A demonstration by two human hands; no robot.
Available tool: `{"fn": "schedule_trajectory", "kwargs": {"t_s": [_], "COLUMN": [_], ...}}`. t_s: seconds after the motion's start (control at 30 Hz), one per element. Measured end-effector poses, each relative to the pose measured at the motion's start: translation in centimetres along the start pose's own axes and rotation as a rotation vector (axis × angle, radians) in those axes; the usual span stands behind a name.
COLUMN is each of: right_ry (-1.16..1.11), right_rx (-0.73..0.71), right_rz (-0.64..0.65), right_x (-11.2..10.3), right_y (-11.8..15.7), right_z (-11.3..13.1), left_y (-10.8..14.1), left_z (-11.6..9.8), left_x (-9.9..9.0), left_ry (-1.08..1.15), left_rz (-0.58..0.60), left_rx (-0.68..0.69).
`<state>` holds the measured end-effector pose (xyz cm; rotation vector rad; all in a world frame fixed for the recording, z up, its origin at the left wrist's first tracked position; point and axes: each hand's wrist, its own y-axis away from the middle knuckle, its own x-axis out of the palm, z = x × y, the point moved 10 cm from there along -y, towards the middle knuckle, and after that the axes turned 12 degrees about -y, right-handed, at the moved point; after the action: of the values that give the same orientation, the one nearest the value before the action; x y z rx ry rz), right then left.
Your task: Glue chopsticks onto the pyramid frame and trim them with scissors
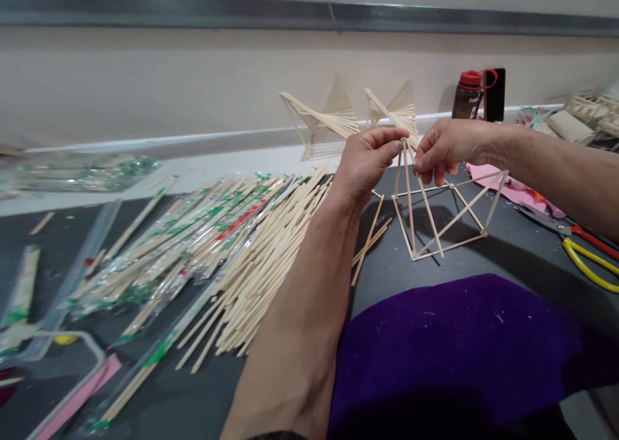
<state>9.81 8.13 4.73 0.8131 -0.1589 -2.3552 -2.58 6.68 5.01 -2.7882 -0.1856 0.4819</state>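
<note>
A frame of thin wooden sticks (pixel 409 198) stands on the dark table, its left peak rising to my fingers. My left hand (pixel 370 153) pinches that peak between thumb and fingertips. Just to its right, my right hand (pixel 438 150) is closed on a wooden stick (pixel 429 213) that slants from the peak down to the front of the frame. Whether the stick's upper end is joined to the peak I cannot tell. A few loose sticks (pixel 370 241) lie crossed on the table, left of the frame's base.
Loose chopsticks (pixel 271 272) and wrapped chopsticks (pixel 193 233) spread over the left side. Two finished-looking stick models (pixel 333 120) stand by the wall. At right are a red-capped bottle (pixel 467 97), a phone (pixel 494 95) and yellow-handled scissors (pixel 580 259). Purple cloth (pixel 459 337) lies in front.
</note>
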Motion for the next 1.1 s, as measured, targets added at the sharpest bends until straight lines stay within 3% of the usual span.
{"fn": "schedule_trajectory", "kwargs": {"t_s": [1.1], "right_ry": [0.028], "right_rx": [-0.059], "right_rz": [-0.018], "right_x": [0.17], "right_y": [-0.10], "right_z": [0.83], "left_y": [0.20], "left_z": [-0.34], "left_x": [0.32], "left_ry": [0.006], "left_rz": [0.024], "left_rx": [0.006]}}
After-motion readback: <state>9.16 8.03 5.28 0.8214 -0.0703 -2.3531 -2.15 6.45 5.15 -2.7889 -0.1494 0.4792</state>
